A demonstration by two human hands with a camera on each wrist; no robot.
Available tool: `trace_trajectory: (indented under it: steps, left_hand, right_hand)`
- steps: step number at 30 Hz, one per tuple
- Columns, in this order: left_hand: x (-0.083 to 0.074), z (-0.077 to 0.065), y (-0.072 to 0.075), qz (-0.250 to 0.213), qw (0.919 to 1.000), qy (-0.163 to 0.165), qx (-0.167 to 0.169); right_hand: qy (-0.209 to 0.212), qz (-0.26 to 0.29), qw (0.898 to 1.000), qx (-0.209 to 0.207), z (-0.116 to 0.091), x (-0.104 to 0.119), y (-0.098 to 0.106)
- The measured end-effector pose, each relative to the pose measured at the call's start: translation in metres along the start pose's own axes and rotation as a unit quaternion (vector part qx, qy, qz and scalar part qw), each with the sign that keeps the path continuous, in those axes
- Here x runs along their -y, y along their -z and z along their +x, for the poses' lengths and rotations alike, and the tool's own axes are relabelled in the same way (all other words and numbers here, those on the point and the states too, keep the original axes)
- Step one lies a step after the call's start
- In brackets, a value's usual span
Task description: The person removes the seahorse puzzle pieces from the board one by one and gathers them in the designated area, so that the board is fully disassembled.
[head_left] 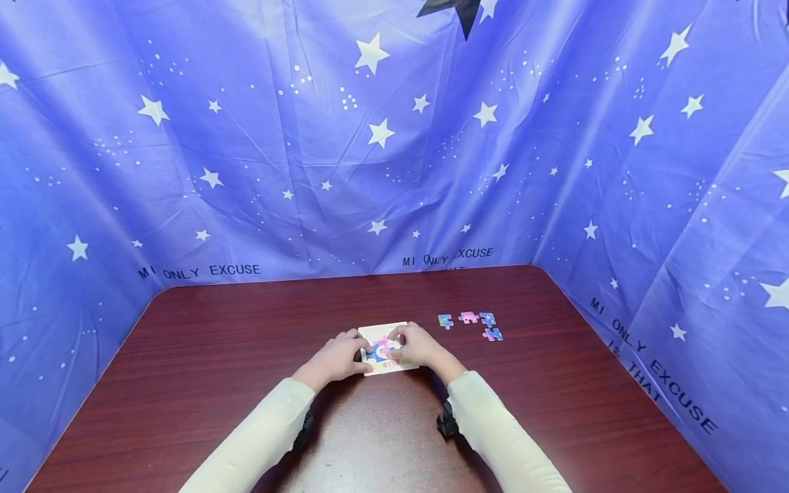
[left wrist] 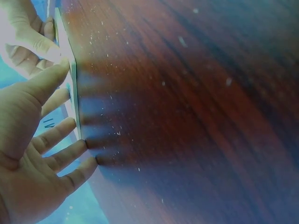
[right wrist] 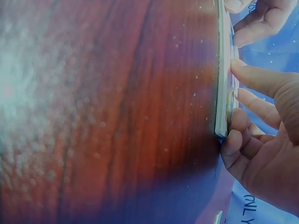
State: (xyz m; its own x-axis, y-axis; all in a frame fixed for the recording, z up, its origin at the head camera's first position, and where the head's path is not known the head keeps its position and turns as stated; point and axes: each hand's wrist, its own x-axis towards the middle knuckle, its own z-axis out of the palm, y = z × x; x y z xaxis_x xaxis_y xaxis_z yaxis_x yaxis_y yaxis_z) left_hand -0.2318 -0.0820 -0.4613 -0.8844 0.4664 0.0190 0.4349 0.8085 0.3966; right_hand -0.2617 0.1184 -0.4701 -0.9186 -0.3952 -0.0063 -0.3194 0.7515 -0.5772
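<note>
Fingers of the left hand (head_left: 333, 357) spread, unclenched, along the left edge of a puzzle board (head_left: 379, 331), while the right hand (head_left: 422, 346) arches over the opposite side, thumb and forefinger touching its picture (whether they pinch anything, I cannot tell). Pale-sleeved forearms (head_left: 255, 435) angle inward; the board lies on the dark-red table (head_left: 203, 383), left of four loose pieces (head_left: 487, 319).

pale-rimmed puzzle board (head_left: 383, 327) lies flat, four pieces (head_left: 487, 318) to its right
</note>
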Motion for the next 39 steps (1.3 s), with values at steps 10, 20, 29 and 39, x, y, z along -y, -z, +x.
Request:
trace_trajectory:
  steps: [10, 20, 29, 39]
  left_hand:
    - [0.0011, 0.0009, -0.0017, 0.014, 0.9999, 0.000, 0.003]
    - [0.0014, 0.0010, -0.0019, 0.021, 0.9998, -0.005, 0.003]
    - [0.0006, 0.0015, -0.0014, 0.022, 0.9997, -0.005, 0.006]
    - [0.0005, 0.0006, -0.0013, 0.027, 0.9996, -0.009, 0.006]
  right_hand:
    - [-0.016, 0.015, 1.000, 0.004, 0.0001, 0.0013, 0.0009]
    - [-0.029, 0.027, 0.999, 0.002, 0.0006, 0.0032, 0.0008]
    - [-0.021, 0.029, 0.999, -0.002, -0.0003, 0.0036, -0.0002]
    - [-0.022, 0.027, 0.999, -0.005, -0.0005, 0.0052, -0.0004]
